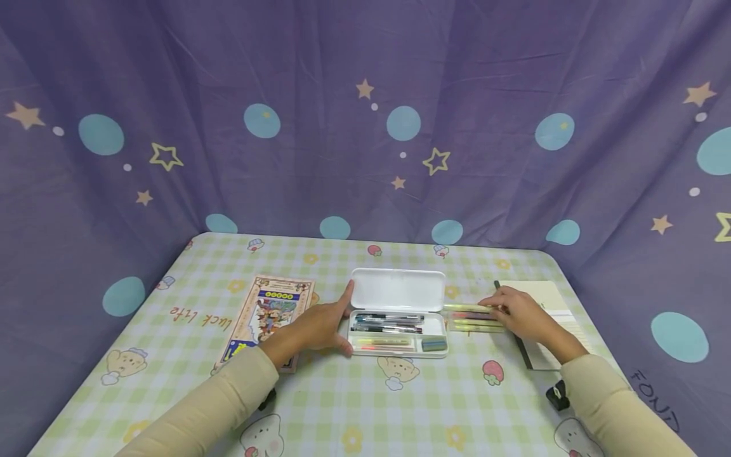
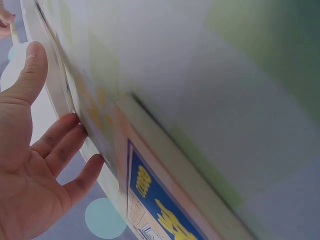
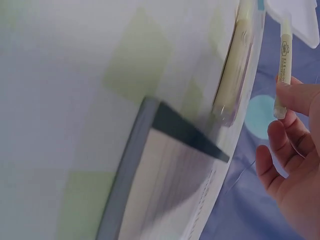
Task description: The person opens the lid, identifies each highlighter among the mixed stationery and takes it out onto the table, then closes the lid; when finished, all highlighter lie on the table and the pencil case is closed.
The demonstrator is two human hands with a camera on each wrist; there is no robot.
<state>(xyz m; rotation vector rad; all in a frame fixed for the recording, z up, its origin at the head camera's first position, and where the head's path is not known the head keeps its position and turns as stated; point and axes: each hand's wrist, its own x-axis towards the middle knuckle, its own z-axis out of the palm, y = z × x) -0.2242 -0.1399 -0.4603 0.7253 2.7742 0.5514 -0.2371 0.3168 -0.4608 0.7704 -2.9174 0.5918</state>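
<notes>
A white pencil case lies open mid-table, its lid folded back. Inside are several clear-barrelled pens, thinner yellow and pink sticks and a small grey-blue block. My left hand touches the case's left side with thumb and fingers spread; the left wrist view shows this hand with its palm visible. Right of the case, my right hand pinches a pale yellow highlighter by one end between thumb and fingers. Below it lie several more highlighters, side by side.
An illustrated book lies left of the case, partly under my left forearm. An open notebook with a dark edge lies at the right, partly behind my right wrist. A purple curtain hangs behind the checked tablecloth.
</notes>
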